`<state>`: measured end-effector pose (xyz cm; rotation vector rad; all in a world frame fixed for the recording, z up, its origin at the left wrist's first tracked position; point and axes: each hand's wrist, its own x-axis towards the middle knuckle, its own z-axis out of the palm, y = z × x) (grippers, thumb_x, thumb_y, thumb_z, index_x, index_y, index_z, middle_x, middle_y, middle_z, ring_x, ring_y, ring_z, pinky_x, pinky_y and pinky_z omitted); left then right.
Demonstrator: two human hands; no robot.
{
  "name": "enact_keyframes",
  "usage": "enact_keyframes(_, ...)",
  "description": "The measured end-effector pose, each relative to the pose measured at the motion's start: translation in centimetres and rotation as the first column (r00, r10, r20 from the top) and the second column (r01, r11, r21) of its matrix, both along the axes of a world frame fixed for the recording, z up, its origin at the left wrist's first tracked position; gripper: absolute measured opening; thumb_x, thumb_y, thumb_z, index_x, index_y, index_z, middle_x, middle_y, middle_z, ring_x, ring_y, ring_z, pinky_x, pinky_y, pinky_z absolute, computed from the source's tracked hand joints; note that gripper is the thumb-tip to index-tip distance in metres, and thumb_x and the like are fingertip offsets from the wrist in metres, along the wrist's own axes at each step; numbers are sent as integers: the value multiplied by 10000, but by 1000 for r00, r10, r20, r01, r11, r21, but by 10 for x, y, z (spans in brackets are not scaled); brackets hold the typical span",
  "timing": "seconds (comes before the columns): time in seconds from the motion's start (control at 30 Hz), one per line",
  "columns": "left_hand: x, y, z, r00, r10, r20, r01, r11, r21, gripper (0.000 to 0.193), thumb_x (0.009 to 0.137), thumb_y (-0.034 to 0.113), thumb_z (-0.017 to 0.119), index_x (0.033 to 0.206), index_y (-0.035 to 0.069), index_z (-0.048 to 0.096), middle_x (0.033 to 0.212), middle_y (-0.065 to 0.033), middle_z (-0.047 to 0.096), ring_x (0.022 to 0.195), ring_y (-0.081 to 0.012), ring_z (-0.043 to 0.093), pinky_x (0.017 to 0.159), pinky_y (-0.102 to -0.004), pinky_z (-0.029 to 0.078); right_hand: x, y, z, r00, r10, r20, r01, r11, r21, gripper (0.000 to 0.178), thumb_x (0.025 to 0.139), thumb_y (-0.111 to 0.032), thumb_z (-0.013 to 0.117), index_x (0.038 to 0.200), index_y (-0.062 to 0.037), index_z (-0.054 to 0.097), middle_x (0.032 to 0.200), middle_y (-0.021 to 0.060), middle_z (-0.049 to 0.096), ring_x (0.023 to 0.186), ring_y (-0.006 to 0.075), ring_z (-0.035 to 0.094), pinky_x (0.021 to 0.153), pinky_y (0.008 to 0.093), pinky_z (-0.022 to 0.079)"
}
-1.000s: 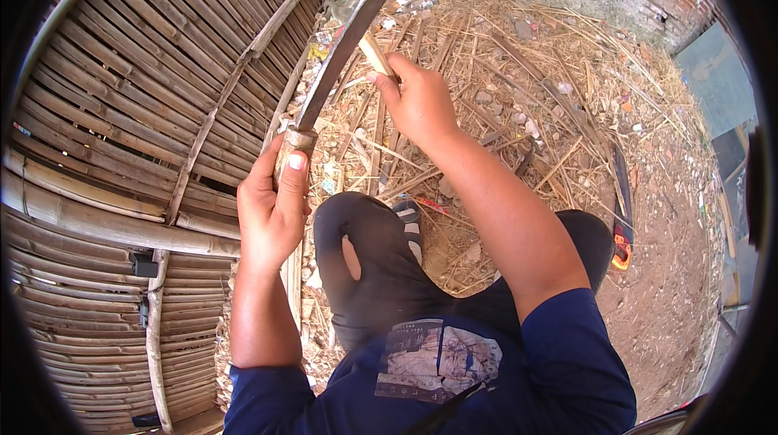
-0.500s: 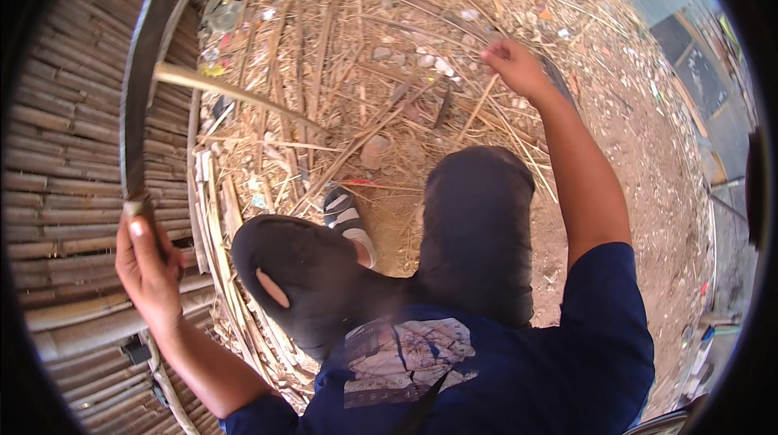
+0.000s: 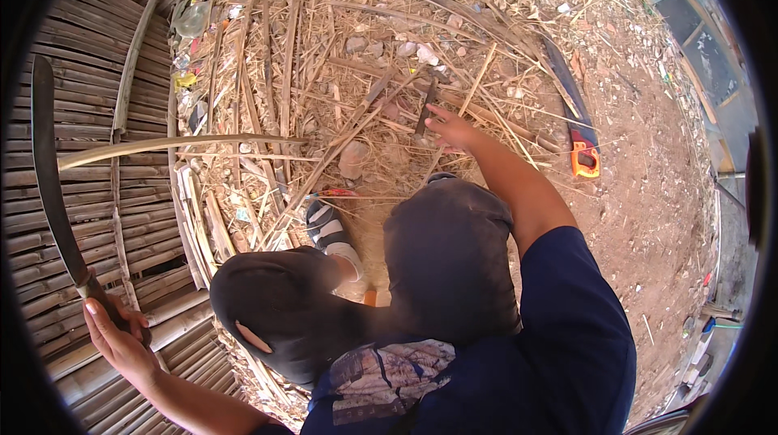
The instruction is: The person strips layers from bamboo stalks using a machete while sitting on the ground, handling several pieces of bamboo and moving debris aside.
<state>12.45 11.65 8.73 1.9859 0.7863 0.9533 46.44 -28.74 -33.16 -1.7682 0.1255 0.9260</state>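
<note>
Honestly, that machete [image 3: 50, 184] looks like a front-heavy bit of kit: it's off at far left with the blade up, and the left hand [image 3: 121, 346] has its fingers around the handle. Long stiff steel like that probably wants to tip away from you, so I'd stick to a full wrap on the handle and stay off the blade. How slick the handle is, I can't tell. Over on the other side, the right hand [image 3: 454, 131] has its fingers loosely parted and nothing visibly in them, right by a short dark strip [image 3: 429, 96] on the littered ground. Can't say if a fingertip is touching it. It looks thin and rigid; metal or wood, no idea, so I'd pinch it by the flat faces rather than the edges. The pale bamboo strip [image 3: 178, 142] beside the blade looks light and springy, best held mid-length, minding splinters. I can't see what supports it. Further out, a saw [image 3: 583, 139] lies on the right, orange handle nearest the person, and the bamboo wall [image 3: 89, 70] runs along the left.
</note>
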Motion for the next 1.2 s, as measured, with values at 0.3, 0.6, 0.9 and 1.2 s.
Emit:
enact_keyframes(0.3, -20, -2, 0, 998, -33, -58, 38, 995, 93, 392, 1097, 398, 454, 1213, 60, 618, 704, 34, 462, 479, -34, 374, 424, -199, 319, 12, 32, -47, 945, -245, 217, 261, 964, -47, 398, 891, -119, 692, 1284, -161, 658, 1171, 139, 666, 902, 273, 700, 693, 412, 611)
enact_keyframes(0.6, -1, -22, 3, 966, -256, -37, 255, 967, -21, 429, 1062, 323, 561, 1344, 1, 595, 644, 62, 489, 527, -15, 461, 460, -199, 374, 36, -101, -16, 889, -170, 426, 316, 900, -299, 425, 1014, -282, 608, 1280, 42, 535, 767, 112, 604, 677, 174, 593, 608, 334, 468)
enact_keyframes(0.9, 6, -38, 7, 965, -236, -112, 246, 966, 84, 480, 1008, 334, 656, 1288, -55, 638, 625, -7, 547, 612, -61, 513, 578, -272, 434, -83, -40, 346, 422, -28, 906, 160, 986, -44, 457, 1028, -359, 604, 1357, -46, 554, 738, -23, 521, 633, 68, 467, 572, 261, 378)
enact_keyframes(1.2, 12, -43, 9, 978, -196, -77, 209, 938, 277, 543, 981, 394, 671, 1255, -74, 648, 660, -153, 649, 638, -180, 647, 638, -342, 516, -167, 57, 526, -146, -190, 971, -81, 980, 180, 487, 1034, -432, 580, 1367, -79, 616, 770, -8, 605, 677, 86, 532, 612, 272, 417)
